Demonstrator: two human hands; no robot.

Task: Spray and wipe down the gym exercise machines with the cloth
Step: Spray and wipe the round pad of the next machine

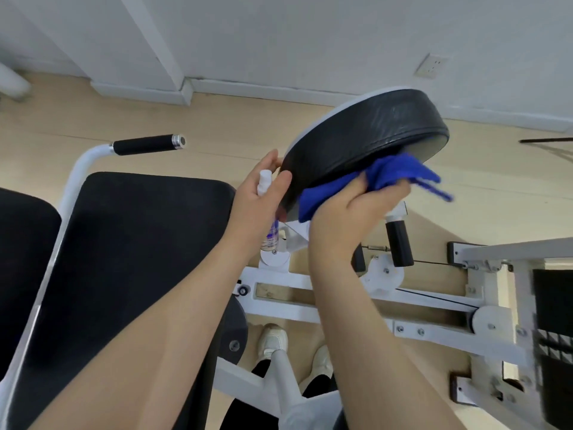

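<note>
A round black padded cushion (366, 131) on a white backing plate tilts in the upper middle of the view. My right hand (356, 212) grips a bunched blue cloth (393, 178) and presses it against the cushion's lower rim. My left hand (257, 200) holds a small clear spray bottle (269, 225) with a white cap, its fingertips also touching the cushion's left edge. The bottle's middle is hidden behind my palm.
A large black seat pad (130, 262) fills the lower left, with a white tube ending in a black foam handle (145, 144) above it. The machine's white frame (341, 302) and cable pulleys run to the right. My feet (273, 339) stand on the wooden floor below.
</note>
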